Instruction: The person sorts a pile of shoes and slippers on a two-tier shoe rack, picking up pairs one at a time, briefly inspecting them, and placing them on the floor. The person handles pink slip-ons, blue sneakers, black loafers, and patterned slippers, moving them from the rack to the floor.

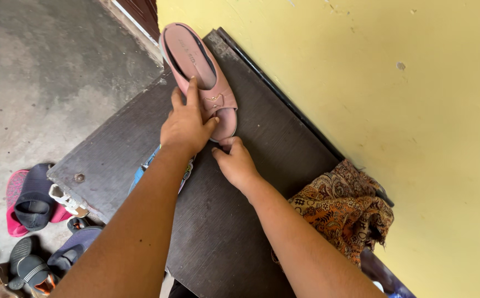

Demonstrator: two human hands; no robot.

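A pink open-toe sandal (195, 60) with a small gold ornament on its strap lies on a dark wooden board (124, 149), heel pointing away from me. My left hand (186, 124) rests on the sandal's strap, fingers spread over its left side. My right hand (234, 160) pinches the toe end from below, fingers curled against the sole edge. A small blue and white item (143, 168) shows partly under my left forearm.
A yellow wall (389, 110) runs along the board's right edge. A crumpled brown patterned cloth (345, 209) lies on the board near the wall. Several dark and pink slippers (30, 201) sit on the concrete floor (41, 72) at the left.
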